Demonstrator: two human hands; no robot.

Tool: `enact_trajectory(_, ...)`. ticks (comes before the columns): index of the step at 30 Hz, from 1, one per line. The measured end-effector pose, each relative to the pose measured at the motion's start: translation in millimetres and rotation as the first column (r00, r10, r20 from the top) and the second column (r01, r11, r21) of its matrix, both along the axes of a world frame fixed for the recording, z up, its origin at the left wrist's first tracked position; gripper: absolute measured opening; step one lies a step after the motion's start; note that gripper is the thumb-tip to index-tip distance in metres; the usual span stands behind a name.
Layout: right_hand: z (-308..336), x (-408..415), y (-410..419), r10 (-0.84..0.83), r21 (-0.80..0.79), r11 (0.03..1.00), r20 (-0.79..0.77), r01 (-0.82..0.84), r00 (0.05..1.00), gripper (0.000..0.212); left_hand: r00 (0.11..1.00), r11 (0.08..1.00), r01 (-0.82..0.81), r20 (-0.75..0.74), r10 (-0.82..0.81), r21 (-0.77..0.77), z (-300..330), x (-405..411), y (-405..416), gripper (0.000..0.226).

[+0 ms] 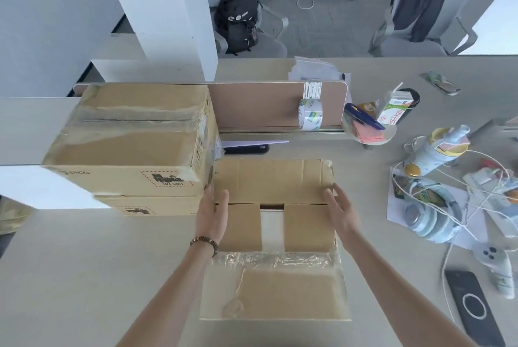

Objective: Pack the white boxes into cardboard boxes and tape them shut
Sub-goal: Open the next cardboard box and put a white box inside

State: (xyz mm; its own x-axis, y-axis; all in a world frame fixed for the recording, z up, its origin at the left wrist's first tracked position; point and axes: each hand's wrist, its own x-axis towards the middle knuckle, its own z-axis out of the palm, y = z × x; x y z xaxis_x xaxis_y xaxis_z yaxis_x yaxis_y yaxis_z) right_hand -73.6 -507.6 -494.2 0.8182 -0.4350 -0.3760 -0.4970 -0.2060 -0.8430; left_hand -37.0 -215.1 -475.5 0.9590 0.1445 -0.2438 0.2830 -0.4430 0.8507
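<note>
While both hands lie flat, fingers straight — left hand [212, 213], right hand [340, 210] — they press the box [273, 206] side flaps near the table's [112, 262] front edge.

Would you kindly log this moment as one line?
hands: left, right open on side flaps | cardboard box: near flap open | tape roll: unused

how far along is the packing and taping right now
Done: two cardboard boxes stacked on the left look closed and taped. In hand: the left hand and right hand flank the open box; its side flaps are folded in, something white shows between them. Left: close the long flaps and tape, since the tape roll hangs on the divider.
</note>
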Motion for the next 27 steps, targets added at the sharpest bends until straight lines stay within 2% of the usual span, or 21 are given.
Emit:
enact_trajectory(2, 4.6, -8.3, -3.9, 0.031, 0.041, 0.999, 0.058, -0.033, 0.998, 0.035, 1.0, 0.998, -0.024, 0.0, 0.024, -0.055, 1.0, -4.0, 2.6, 0.057)
enact_trajectory(6, 8.8, -20.6, -6.1, 0.055, 0.048, 0.997, 0.17, -0.064, 0.984, 0.05, 0.996, 0.991, -0.081, -0.047, 0.077, -0.108, 3.1, -16.0, 10.5, 0.049)
enact_trajectory(8, 15.3, -29.4, -3.4, 0.065, 0.034, 0.997, 0.217, -0.074, 0.974, 0.05, 0.998, 0.998, -0.057, 0.001, 0.057, -0.036, 3.3, -24.0, 13.7, 0.05)
enact_trajectory(11, 21.7, -44.0, 1.0, 0.075, -0.002, 0.997, 0.254, -0.077, 0.964, 0.058, 0.998, 1.0, -0.026, 0.055, 0.026, -0.01, 0.6, -33.2, 22.3, 0.079)
enact_trajectory(14, 13.5, -54.7, 0.7, 0.132, -0.153, 0.984, 0.235, -0.097, 0.963, 0.079, 0.998, 0.997, -0.035, -0.047, 0.031, -0.072, 2.6, -43.2, 29.0, 0.081)
enact_trajectory(16, 4.8, -60.2, 1.0, 0.201, -0.284, 0.948, 0.187, -0.143, 0.962, 0.081, 0.998, 0.993, 0.042, -0.05, -0.037, 0.109, -0.1, -46.8, 32.0, 0.07)
enact_trajectory(19, -13.8, -65.4, 5.2, 0.314, -0.42, 0.869, 0.061, -0.261, 0.948, 0.035, 0.974, 0.853, 0.227, -0.095, -0.207, 0.471, -10.3, -47.3, 26.6, 0.043)
enact_trajectory(20, -20.0, -66.8, 8.7, 0.346, -0.46, 0.838, 0.031, -0.294, 0.938, 0.022, 0.97, 0.818, 0.242, -0.12, -0.21, 0.522, -13.6, -47.9, 21.7, 0.041)
enact_trajectory(21, -26.5, -67.2, 13.0, 0.356, -0.497, 0.813, 0.01, -0.304, 0.935, 0.018, 0.971, 0.805, 0.238, -0.14, -0.193, 0.543, -16.4, -49.1, 16.2, 0.043)
enact_trajectory(23, -34.5, -68.3, 22.1, 0.34, -0.537, 0.781, -0.065, -0.32, 0.938, 0.03, 0.976, 0.814, 0.21, -0.167, -0.141, 0.542, -19.5, -51.2, 3.4, 0.051)
enact_trajectory(27, -41.6, -68.8, 32.7, 0.315, -0.517, 0.767, -0.211, -0.379, 0.925, 0.052, 0.983, 0.825, 0.151, -0.167, -0.07, 0.545, -22.1, -60.6, -14.8, 0.066)
